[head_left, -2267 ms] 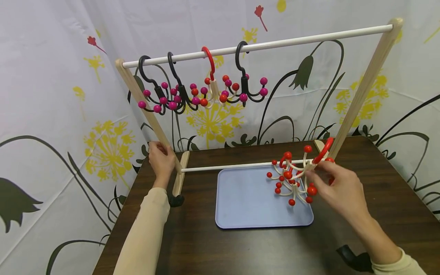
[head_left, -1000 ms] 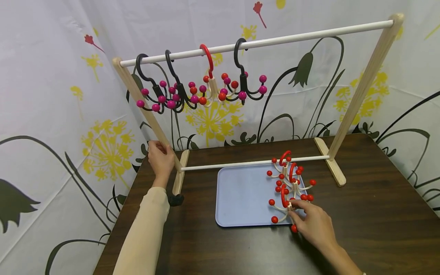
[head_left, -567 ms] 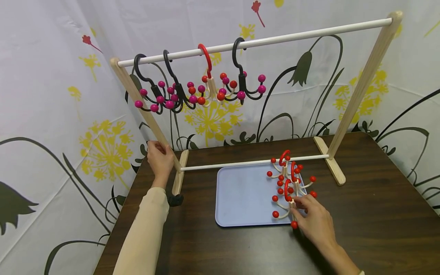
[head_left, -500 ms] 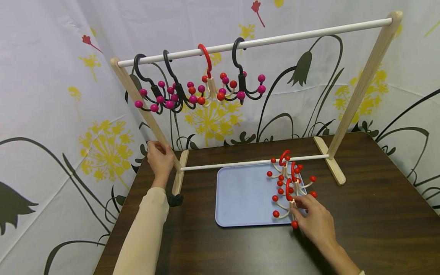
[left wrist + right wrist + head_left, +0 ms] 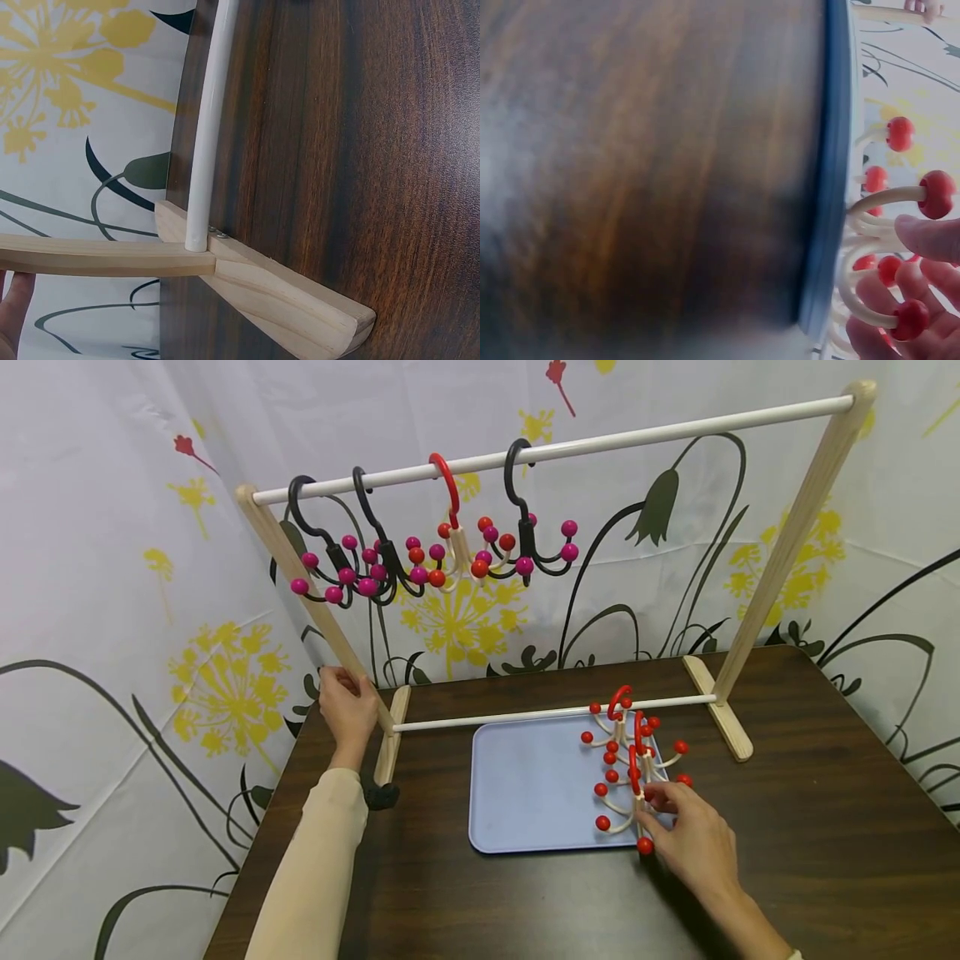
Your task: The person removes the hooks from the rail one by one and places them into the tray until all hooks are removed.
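Note:
My left hand [image 5: 348, 710] grips the wooden left post [image 5: 300, 585] of a garment rack just above its foot; the left wrist view shows a fingertip against this post. My right hand [image 5: 693, 839] pinches the cream stem of a multi-arm hanger [image 5: 639, 806] with a red hook and red balls on its arm ends. That hanger stands upright at the front right of the blue tray [image 5: 528, 789]. Right behind it on the tray are two matching hangers, one farther back [image 5: 619, 727] and one nearer [image 5: 648, 763]. Fingers hide some of the arms.
From the rack's white top rail [image 5: 637, 441] hang three black hangers with magenta balls, including the rightmost one [image 5: 527, 539], and one red-hooked cream hanger [image 5: 459, 547]. A lower white rail [image 5: 450, 723] runs behind the tray. Flowered cloth backs the dark wooden table [image 5: 817, 827].
My right hand has brought the hanger from near the right post down and left to the tray's front right, then shifted it slightly rightward. My left hand stays on the post.

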Action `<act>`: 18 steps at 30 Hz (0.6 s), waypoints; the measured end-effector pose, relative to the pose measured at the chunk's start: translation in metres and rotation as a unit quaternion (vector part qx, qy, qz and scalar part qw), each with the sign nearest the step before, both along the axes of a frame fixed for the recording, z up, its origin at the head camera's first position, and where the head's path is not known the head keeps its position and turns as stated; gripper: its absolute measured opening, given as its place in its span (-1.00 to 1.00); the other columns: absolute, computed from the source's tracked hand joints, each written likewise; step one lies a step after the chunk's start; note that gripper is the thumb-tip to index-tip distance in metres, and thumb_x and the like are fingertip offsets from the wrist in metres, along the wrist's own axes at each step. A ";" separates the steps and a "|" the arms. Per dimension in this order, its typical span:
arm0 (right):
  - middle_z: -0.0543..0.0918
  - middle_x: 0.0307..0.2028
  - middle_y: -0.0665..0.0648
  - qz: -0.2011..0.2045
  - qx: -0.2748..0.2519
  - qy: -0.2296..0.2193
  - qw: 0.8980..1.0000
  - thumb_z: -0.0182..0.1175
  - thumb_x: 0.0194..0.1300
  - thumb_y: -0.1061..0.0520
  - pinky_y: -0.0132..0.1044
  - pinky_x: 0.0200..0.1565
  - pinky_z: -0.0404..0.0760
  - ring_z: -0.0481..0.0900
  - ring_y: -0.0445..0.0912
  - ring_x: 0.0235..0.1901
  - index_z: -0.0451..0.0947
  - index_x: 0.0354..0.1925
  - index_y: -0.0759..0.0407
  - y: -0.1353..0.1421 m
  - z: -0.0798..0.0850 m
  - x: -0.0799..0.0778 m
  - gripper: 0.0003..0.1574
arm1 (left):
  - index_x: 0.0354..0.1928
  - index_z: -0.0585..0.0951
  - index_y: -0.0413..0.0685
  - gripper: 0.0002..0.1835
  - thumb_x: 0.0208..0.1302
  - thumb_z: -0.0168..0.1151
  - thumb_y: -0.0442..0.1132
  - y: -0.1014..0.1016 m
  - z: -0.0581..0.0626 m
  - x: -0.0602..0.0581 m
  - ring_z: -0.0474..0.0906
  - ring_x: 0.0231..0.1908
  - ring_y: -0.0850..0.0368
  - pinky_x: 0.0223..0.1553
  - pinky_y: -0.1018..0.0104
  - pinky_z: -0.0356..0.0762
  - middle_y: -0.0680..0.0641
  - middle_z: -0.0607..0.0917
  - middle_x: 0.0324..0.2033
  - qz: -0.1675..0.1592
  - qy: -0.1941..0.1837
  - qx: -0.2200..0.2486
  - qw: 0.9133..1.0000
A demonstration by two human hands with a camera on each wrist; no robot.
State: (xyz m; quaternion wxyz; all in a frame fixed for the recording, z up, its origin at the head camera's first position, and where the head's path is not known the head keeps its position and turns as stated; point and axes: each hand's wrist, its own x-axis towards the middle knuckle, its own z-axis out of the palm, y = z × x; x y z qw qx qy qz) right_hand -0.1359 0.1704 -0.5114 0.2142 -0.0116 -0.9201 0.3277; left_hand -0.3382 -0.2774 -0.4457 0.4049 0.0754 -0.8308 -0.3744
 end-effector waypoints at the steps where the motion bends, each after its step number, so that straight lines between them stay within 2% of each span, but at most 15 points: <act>1: 0.68 -0.39 -0.03 0.001 0.001 -0.002 1.000 0.58 -0.10 0.11 -0.17 -0.53 0.40 0.67 -0.07 -0.41 0.66 -0.21 -0.02 0.000 0.002 0.001 -0.58 | -0.16 0.43 -0.26 -0.75 0.22 0.25 -0.30 0.000 0.000 0.000 0.48 -0.32 -0.17 -0.19 -0.09 0.38 -0.20 0.50 -0.37 -0.001 -0.001 0.000 1.000; 5: 0.68 -0.38 -0.03 0.008 0.006 -0.025 1.000 0.56 -0.07 0.09 -0.18 -0.51 0.39 0.65 -0.07 -0.42 0.66 -0.17 -0.03 0.003 0.013 0.003 -0.57 | -0.15 0.43 -0.26 -0.75 0.23 0.25 -0.30 0.000 0.001 0.000 0.48 -0.31 -0.17 -0.19 -0.09 0.38 -0.20 0.50 -0.36 -0.001 -0.004 0.001 1.000; 11: 0.73 -0.30 0.07 0.023 0.013 -0.074 0.997 0.54 -0.01 0.05 -0.02 -0.42 0.49 0.71 0.01 -0.34 0.64 0.00 0.04 0.014 0.034 0.007 -0.44 | -0.13 0.43 -0.27 -0.74 0.24 0.26 -0.30 0.001 0.002 0.001 0.47 -0.30 -0.18 -0.16 -0.08 0.37 -0.21 0.50 -0.35 -0.002 -0.010 0.004 1.000; 14: 0.74 -0.26 0.10 0.026 0.015 -0.086 0.996 0.52 0.01 0.06 0.04 -0.38 0.49 0.72 0.06 -0.30 0.61 0.05 0.06 0.021 0.044 0.008 -0.40 | -0.13 0.43 -0.25 -0.74 0.24 0.26 -0.30 0.001 0.002 0.002 0.48 -0.29 -0.17 -0.15 -0.08 0.37 -0.21 0.50 -0.34 -0.002 -0.015 0.004 1.000; 18: 0.75 -0.26 0.05 0.033 0.018 -0.083 0.996 0.51 0.03 0.08 0.02 -0.38 0.45 0.73 0.05 -0.30 0.62 0.05 0.04 0.030 0.061 0.008 -0.43 | -0.13 0.43 -0.25 -0.74 0.24 0.25 -0.30 0.001 0.002 0.002 0.48 -0.29 -0.17 -0.16 -0.07 0.38 -0.21 0.50 -0.34 -0.003 -0.014 0.004 1.000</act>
